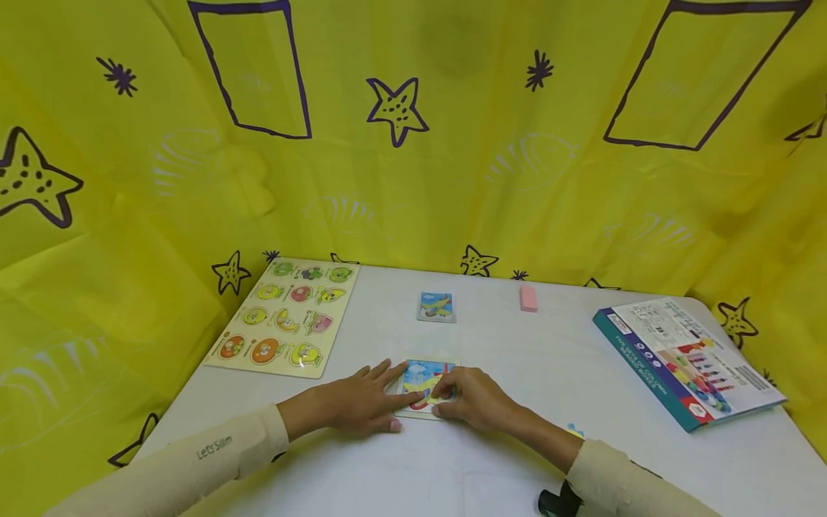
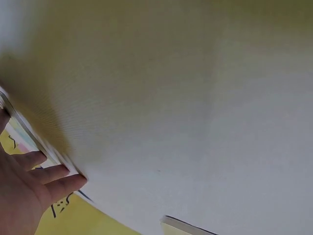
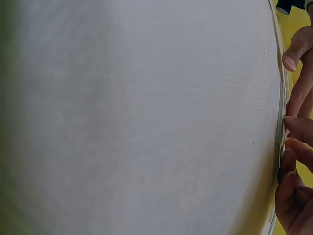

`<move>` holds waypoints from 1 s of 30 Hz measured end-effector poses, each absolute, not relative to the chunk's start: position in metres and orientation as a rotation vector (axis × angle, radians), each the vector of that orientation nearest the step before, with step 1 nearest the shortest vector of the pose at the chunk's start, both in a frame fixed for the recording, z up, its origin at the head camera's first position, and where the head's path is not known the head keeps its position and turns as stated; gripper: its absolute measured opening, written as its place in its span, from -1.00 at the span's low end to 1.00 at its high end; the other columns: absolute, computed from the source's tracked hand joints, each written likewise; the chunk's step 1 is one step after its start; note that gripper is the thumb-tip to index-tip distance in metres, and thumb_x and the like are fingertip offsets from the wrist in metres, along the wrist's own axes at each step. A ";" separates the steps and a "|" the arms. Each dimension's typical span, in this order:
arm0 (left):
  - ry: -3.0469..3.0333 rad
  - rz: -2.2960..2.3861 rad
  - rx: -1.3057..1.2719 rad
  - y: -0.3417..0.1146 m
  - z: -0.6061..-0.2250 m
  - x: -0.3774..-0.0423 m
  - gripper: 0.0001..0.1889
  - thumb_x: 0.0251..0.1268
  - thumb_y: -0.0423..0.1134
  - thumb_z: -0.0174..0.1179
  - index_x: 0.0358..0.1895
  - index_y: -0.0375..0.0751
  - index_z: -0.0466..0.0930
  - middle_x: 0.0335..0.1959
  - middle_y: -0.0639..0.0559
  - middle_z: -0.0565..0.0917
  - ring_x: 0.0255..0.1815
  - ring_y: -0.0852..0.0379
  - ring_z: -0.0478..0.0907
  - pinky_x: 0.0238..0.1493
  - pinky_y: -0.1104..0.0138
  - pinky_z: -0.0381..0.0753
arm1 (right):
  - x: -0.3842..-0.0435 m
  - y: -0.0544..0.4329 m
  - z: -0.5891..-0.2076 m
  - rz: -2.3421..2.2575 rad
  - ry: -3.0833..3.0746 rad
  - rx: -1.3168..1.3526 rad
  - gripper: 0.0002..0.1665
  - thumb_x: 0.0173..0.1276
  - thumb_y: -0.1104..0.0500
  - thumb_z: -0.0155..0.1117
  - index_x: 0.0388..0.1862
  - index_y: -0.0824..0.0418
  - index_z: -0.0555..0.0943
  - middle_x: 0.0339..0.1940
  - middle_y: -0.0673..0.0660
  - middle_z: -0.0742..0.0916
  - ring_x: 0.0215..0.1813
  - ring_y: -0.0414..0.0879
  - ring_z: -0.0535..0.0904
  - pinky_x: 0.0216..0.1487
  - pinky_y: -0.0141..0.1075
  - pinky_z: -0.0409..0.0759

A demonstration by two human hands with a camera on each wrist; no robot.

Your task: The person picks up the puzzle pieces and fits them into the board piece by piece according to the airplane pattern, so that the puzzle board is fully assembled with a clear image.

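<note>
A small jigsaw puzzle [image 1: 420, 372] with a blue sky and a yellow and red picture lies on the white table in front of me. From its left side my left hand [image 1: 363, 402] reaches in with fingers spread, the index fingertip pressing on the picture. My right hand [image 1: 474, 398] is over the puzzle's right part, its thumb and bent fingers pinching a puzzle piece that they mostly hide. Both hands' fingertips meet close together at the board's edge in the right wrist view. The left wrist view shows the left hand's fingers [image 2: 63, 185] extended at the table's surface.
A similar small picture card [image 1: 436, 307] and a pink block [image 1: 528, 299] lie farther back. At left is a fruit board [image 1: 284, 316]; at right, a boxed set [image 1: 688, 359]. A blue loose piece [image 1: 575, 430] shows beside the right forearm. A yellow curtain [image 1: 413, 179] hangs behind.
</note>
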State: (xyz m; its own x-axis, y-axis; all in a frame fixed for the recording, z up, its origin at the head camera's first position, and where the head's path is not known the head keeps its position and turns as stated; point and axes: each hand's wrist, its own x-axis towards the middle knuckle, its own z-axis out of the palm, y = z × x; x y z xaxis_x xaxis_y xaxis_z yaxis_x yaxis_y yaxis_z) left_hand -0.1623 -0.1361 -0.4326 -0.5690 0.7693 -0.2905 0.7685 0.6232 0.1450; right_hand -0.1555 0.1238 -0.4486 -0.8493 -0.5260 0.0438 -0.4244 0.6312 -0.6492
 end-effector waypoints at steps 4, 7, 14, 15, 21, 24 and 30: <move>2.526 0.013 1.254 -0.137 -0.433 -0.162 -0.40 0.55 0.23 -0.12 0.58 0.39 0.08 0.65 -0.24 -0.03 0.58 -0.38 0.06 0.40 -0.22 0.31 | -0.155 0.122 -0.447 -0.998 2.701 -0.766 -0.83 0.16 0.12 0.56 -0.27 0.10 0.79 -0.36 -0.14 0.72 -0.23 -0.25 0.55 -0.19 -0.37 0.48; 2.529 0.025 1.260 -0.137 -0.434 -0.162 -0.40 0.55 0.22 -0.11 0.58 0.38 0.09 0.65 -0.23 -0.02 0.58 -0.38 0.06 0.39 -0.22 0.31 | -0.155 0.121 -0.446 -0.976 2.712 -0.740 -0.83 0.15 0.11 0.57 -0.28 0.09 0.79 -0.36 -0.15 0.72 -0.22 -0.25 0.56 -0.18 -0.35 0.48; 2.524 0.037 1.242 -0.137 -0.435 -0.162 -0.40 0.55 0.24 -0.13 0.58 0.39 0.08 0.65 -0.22 -0.05 0.56 -0.50 0.02 0.38 -0.26 0.29 | -0.155 0.121 -0.445 -0.963 2.724 -0.709 -0.83 0.14 0.09 0.58 -0.28 0.06 0.80 -0.34 -0.16 0.75 -0.19 -0.24 0.57 -0.18 -0.28 0.49; 2.523 0.038 1.239 -0.137 -0.435 -0.162 -0.40 0.55 0.24 -0.13 0.58 0.39 0.08 0.65 -0.22 -0.05 0.56 -0.50 0.01 0.38 -0.27 0.29 | -0.155 0.121 -0.445 -0.961 2.726 -0.704 -0.83 0.14 0.09 0.58 -0.28 0.06 0.80 -0.34 -0.16 0.75 -0.18 -0.23 0.58 -0.18 -0.27 0.49; 2.525 0.040 1.214 -0.137 -0.436 -0.163 -0.40 0.54 0.25 -0.12 0.58 0.43 0.08 0.66 -0.18 -0.04 0.56 -0.48 0.02 0.38 -0.28 0.27 | -0.156 0.121 -0.446 -0.958 2.730 -0.705 -0.82 0.14 0.08 0.58 -0.27 0.06 0.81 -0.32 -0.14 0.77 -0.15 -0.20 0.60 -0.16 -0.22 0.51; 2.528 0.041 1.214 -0.137 -0.437 -0.163 -0.40 0.53 0.26 -0.12 0.58 0.43 0.08 0.66 -0.18 -0.04 0.56 -0.48 0.02 0.38 -0.28 0.27 | -0.156 0.123 -0.446 -0.962 2.719 -0.729 -0.80 0.15 0.07 0.58 -0.24 0.06 0.82 -0.29 -0.14 0.78 -0.11 -0.19 0.61 -0.13 -0.23 0.52; 2.534 0.031 1.229 -0.137 -0.437 -0.163 -0.40 0.54 0.26 -0.12 0.58 0.43 0.08 0.66 -0.19 -0.03 0.55 -0.48 0.05 0.37 -0.27 0.30 | -0.158 0.138 -0.446 -1.018 2.642 -0.884 -0.75 0.25 0.08 0.49 -0.11 0.12 0.78 -0.25 -0.13 0.73 -0.22 -0.26 0.56 -0.18 -0.38 0.50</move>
State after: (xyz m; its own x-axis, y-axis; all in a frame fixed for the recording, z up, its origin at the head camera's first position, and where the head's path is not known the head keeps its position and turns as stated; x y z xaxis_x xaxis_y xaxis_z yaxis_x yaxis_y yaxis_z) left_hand -0.1625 -0.1366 -0.4368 -0.5769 0.7682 -0.2777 0.7611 0.6289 0.1585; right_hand -0.1581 0.1378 -0.4463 -0.8083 -0.5869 0.0475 -0.4669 0.5898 -0.6589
